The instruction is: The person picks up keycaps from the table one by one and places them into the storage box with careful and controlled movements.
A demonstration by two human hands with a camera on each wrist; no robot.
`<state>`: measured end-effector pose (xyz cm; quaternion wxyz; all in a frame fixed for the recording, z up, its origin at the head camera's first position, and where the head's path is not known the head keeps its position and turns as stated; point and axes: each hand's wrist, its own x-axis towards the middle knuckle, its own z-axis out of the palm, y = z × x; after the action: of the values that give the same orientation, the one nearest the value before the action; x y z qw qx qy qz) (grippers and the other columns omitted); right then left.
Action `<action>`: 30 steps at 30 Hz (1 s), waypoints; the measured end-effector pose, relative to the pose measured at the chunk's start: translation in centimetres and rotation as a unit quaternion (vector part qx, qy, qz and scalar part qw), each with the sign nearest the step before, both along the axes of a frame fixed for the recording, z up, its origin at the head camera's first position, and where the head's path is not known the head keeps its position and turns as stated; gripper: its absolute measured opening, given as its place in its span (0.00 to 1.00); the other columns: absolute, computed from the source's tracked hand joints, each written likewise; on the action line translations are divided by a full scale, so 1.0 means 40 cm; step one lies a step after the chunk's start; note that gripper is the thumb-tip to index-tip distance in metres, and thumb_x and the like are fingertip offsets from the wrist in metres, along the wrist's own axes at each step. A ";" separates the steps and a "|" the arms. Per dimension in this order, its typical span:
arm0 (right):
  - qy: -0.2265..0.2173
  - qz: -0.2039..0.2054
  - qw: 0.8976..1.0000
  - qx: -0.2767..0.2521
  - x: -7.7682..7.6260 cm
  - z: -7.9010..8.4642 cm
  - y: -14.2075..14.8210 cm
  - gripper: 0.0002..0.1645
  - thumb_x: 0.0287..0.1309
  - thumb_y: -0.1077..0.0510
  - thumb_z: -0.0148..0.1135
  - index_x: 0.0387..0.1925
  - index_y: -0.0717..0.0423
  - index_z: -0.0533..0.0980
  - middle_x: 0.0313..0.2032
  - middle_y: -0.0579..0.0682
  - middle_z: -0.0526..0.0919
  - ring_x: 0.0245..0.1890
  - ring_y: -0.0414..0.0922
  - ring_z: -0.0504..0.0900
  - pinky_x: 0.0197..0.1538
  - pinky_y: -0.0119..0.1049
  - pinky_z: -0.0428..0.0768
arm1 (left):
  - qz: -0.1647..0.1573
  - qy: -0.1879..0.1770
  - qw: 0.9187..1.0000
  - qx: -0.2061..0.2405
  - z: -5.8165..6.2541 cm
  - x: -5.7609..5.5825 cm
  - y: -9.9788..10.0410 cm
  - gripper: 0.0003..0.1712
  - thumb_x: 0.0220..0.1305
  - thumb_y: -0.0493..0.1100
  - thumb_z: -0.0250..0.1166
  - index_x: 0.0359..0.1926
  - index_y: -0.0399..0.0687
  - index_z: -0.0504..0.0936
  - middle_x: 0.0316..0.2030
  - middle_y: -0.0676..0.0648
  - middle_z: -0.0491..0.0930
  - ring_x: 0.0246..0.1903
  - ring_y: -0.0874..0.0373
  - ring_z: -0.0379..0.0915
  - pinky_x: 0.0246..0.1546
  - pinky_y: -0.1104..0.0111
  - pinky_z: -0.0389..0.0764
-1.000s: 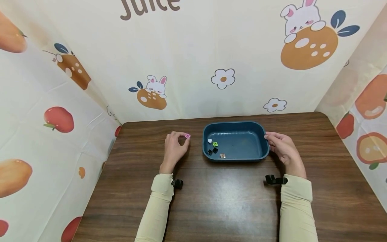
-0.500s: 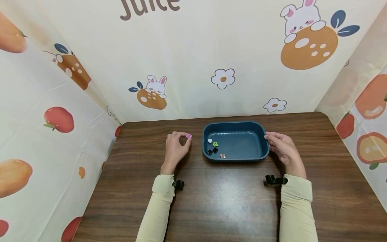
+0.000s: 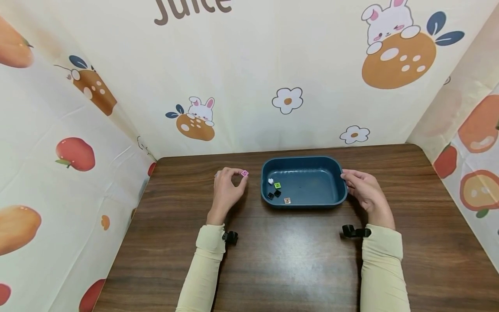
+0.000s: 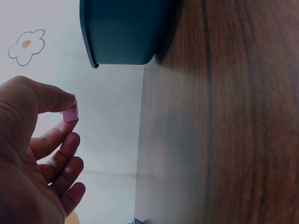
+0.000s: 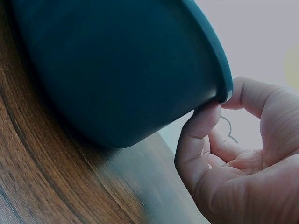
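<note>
Between thumb and index fingertip, my left hand [image 3: 227,193] pinches a small pink block [image 3: 244,173], raised above the table to the left of a dark blue tray [image 3: 304,205]. In the left wrist view, the pink block [image 4: 70,113] shows at the fingertips, apart from the tray's outer wall [image 4: 124,32]. My right hand [image 3: 366,193] grips the tray's right rim with thumb and index finger; the right wrist view shows that pinch on the rim [image 5: 219,60]. Inside the tray's left part lie a white piece [image 3: 270,181], a green block [image 3: 277,185], two black blocks [image 3: 270,196] and a tan block [image 3: 287,201].
A brown wooden table [image 3: 288,260] bears the tray. A printed curtain [image 3: 249,78] hangs behind it and at both sides. Something small and pale [image 3: 216,175] peeks out beside the left hand, mostly hidden. Black wrist cameras [image 3: 231,237] sit on both sleeves.
My left hand has shifted slightly to the right, towards the tray, with the pink block. The small pale thing now shows behind it. The right hand and the tray have stayed in place.
</note>
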<state>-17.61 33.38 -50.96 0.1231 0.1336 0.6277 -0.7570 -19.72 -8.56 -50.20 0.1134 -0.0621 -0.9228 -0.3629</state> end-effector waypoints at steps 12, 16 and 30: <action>0.002 0.000 1.000 -0.009 -0.001 0.000 0.000 0.08 0.73 0.60 0.63 0.40 0.44 0.86 0.35 0.36 0.89 0.35 0.31 0.85 0.40 0.25 0.85 | -0.007 -0.007 1.000 -0.014 0.016 0.003 0.014 0.13 0.70 0.50 0.71 0.49 0.48 0.90 0.50 0.43 0.84 0.55 0.43 0.74 0.64 0.48 0.71; 0.006 0.000 1.000 -0.001 0.003 0.001 0.000 0.08 0.73 0.59 0.63 0.39 0.43 0.86 0.35 0.36 0.89 0.35 0.31 0.85 0.40 0.25 0.85 | -0.015 -0.008 1.000 -0.021 0.022 0.004 0.024 0.13 0.70 0.50 0.71 0.49 0.49 0.90 0.50 0.45 0.83 0.54 0.47 0.72 0.61 0.49 0.73; 0.010 0.000 1.000 -0.008 0.003 0.000 0.000 0.09 0.73 0.59 0.63 0.39 0.43 0.86 0.35 0.36 0.89 0.35 0.31 0.86 0.40 0.25 0.85 | -0.034 -0.002 0.999 -0.032 0.023 0.003 0.056 0.13 0.71 0.51 0.70 0.49 0.50 0.90 0.49 0.46 0.83 0.54 0.48 0.72 0.61 0.50 0.73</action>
<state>-17.49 33.40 -50.94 0.1179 0.1256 0.6229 -0.7631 -19.59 -6.34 -49.27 0.0971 -0.0964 -0.9314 -0.3372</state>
